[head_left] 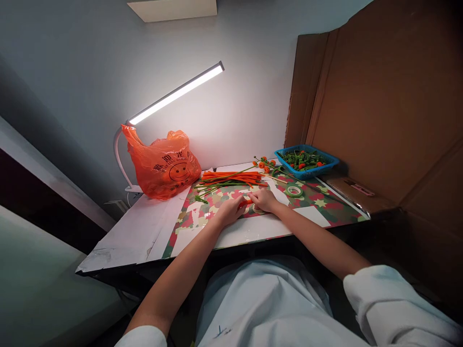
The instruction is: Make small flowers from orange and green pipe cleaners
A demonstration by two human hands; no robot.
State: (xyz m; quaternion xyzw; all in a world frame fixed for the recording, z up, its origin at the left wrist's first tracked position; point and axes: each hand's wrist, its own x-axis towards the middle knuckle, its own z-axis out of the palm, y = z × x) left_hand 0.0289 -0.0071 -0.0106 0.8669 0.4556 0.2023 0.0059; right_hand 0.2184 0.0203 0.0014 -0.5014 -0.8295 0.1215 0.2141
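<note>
My left hand (230, 211) and my right hand (265, 199) meet over the front middle of the table, fingers closed. Between them they grip an orange pipe cleaner (247, 202), mostly hidden by the fingers. Just beyond lies a bundle of orange pipe cleaners (231, 177) with green pipe cleaners (224, 184) along its near side. A roll of green tape (293, 191) rests to the right of my right hand. Behind it are orange flowers on green stems (266, 166). A small green piece (200, 199) lies left of my hands.
An orange plastic bag (166, 166) stands at the back left beside a lit desk lamp (177, 94). At the back right sits a blue basket (325, 168) of green and orange pieces. Tall cardboard (379, 106) walls the right side. The table (133, 236) ends close to my lap.
</note>
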